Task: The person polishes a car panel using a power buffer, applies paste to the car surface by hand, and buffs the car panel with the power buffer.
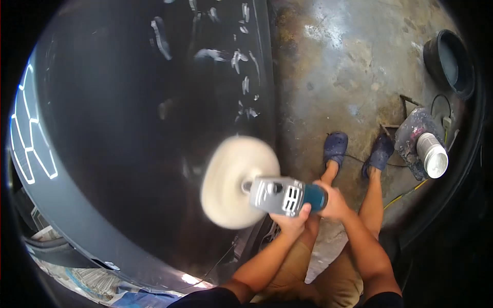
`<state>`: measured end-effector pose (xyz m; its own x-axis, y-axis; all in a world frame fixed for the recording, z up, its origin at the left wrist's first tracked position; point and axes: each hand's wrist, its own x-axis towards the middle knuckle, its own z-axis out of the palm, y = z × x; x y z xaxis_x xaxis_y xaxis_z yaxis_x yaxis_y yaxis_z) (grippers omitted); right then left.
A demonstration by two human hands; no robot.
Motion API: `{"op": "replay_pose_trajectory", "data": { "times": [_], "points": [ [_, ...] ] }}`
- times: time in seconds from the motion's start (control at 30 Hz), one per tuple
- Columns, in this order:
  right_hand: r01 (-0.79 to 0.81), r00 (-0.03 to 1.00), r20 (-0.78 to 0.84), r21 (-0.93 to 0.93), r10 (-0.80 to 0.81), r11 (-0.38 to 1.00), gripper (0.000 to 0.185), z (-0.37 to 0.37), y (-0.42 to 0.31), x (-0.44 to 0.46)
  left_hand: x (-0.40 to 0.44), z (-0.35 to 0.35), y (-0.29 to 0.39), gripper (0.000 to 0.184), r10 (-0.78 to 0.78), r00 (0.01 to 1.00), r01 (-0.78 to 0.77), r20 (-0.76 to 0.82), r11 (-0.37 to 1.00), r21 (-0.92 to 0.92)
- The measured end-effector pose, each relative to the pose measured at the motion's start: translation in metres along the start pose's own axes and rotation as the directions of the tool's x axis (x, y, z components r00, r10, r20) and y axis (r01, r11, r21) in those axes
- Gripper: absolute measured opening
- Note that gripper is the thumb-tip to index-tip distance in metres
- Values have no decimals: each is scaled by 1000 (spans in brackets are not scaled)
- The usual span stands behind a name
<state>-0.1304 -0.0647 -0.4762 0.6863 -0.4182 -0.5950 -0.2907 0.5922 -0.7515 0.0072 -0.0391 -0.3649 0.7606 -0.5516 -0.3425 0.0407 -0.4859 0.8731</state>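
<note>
A polishing machine [280, 196] with a metal head and a teal body is held in both hands. Its round white pad [237, 182], blurred by motion, lies against a dark, glossy car panel [128, 128]. My left hand [291, 220] grips the machine from below, near the metal head, thumb up along its side. Around the teal rear part, my right hand [335, 202] is closed. White smears of compound [238, 60] mark the panel beyond the pad.
A stained concrete floor [318, 77] lies to the right, with a black tub [449, 64] and a paint-spattered stool [411, 133] bearing a white container [432, 155]. A cable runs by my feet. Newspaper [97, 280] lines the panel's lower left edge.
</note>
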Motion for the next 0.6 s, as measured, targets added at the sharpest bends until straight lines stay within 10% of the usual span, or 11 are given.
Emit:
{"op": "replay_pose_trajectory", "data": {
  "times": [0.2,0.3,0.6],
  "points": [
    [77,987,-141,3,-76,997,88,-55,14,122,136,83,-36,97,157,985,-152,70,986,-74],
    [85,988,-141,125,-67,988,88,-65,14,151,176,113,-36,99,-3,996,1,93,1000,20],
    [-136,937,340,145,80,980,103,-37,83,48,29,60,-77,90,-72,974,116,-214,973,198]
  ]
}}
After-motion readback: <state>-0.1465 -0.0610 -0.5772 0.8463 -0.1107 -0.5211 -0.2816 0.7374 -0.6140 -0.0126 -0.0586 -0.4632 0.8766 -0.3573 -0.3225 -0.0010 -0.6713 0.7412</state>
